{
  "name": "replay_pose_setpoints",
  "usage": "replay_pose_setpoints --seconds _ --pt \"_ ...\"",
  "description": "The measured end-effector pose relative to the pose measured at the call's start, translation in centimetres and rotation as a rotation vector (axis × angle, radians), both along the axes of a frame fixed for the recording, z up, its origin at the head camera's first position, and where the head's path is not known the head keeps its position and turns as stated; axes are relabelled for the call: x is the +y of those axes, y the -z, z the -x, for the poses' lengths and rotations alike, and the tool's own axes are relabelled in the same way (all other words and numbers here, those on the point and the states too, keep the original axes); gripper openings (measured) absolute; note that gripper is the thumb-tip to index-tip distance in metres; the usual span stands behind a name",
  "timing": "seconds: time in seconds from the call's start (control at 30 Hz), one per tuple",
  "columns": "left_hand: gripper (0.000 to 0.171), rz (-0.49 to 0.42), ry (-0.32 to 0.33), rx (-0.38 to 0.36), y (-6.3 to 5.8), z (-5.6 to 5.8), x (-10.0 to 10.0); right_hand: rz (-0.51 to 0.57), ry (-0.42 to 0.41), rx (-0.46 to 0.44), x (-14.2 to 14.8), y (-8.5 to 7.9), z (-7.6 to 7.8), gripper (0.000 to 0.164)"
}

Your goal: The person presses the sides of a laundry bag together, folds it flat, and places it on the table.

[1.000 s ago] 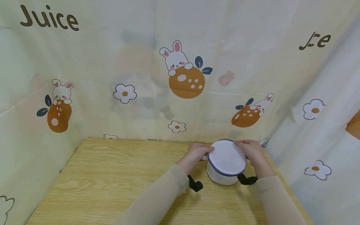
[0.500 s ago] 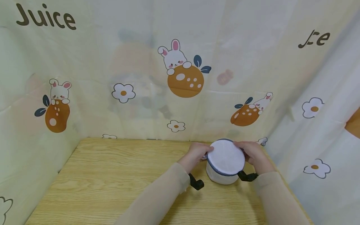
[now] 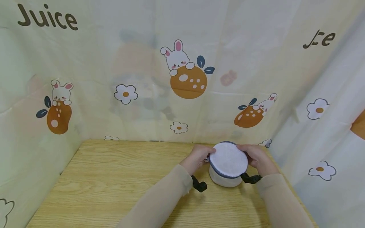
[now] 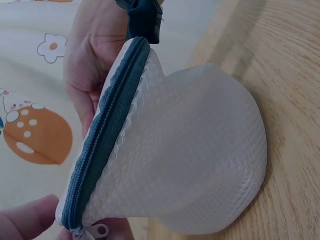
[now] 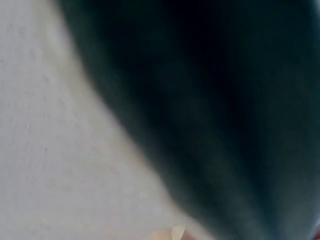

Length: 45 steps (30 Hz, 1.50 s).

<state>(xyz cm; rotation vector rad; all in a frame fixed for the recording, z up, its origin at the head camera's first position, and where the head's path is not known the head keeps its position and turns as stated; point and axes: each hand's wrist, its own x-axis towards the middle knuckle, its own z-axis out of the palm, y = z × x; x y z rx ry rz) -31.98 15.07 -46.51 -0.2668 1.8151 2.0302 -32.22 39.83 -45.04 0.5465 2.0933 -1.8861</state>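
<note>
A round white mesh laundry bag (image 3: 229, 160) with a blue zip around its top stands on the table at the right. My left hand (image 3: 197, 156) pinches its left edge, thumb on top, beside the zip pull (image 4: 99, 230). On the far right edge my right hand (image 3: 256, 155) grips the rim, thumb over the top. The left wrist view shows the zip (image 4: 107, 130) closed along the side facing it and the mesh wall (image 4: 210, 150) sagging inward beneath. A blurred dark band of the zip (image 5: 200, 120) fills most of the right wrist view.
The wood-grain table (image 3: 119, 177) stretches out to the left of the bag. A printed curtain (image 3: 148, 63) with rabbits, fruit and flowers hangs behind it and on both sides. Black wrist mounts (image 3: 199, 185) stick out below the hands.
The bag and both hands stay nearly in place. The right hand sits a touch lower than a second ago, and the view has shifted slightly.
</note>
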Motion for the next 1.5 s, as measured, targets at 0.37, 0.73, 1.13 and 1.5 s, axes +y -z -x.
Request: replay_pose_setpoints --seconds 0.37,0.73,1.13,1.5 --pt "0.018 0.014 0.056 0.01 0.5 -0.1 -0.6 -0.186 -0.053 0.022 0.3 -0.6 -1.1 0.062" --pt "0.014 -0.034 0.113 -0.028 1.0 -0.7 -1.8 -0.27 -0.113 0.018 1.3 -0.9 -3.2 0.044" --pt "0.012 -0.021 0.119 -0.058 1.2 -1.1 -1.7 -0.13 -0.01 -0.038 0.9 0.2 -3.6 0.047" --pt "0.014 -0.036 0.11 -0.088 0.8 -1.3 -1.8 0.009 0.086 -0.07 0.7 0.6 -3.6 0.032"
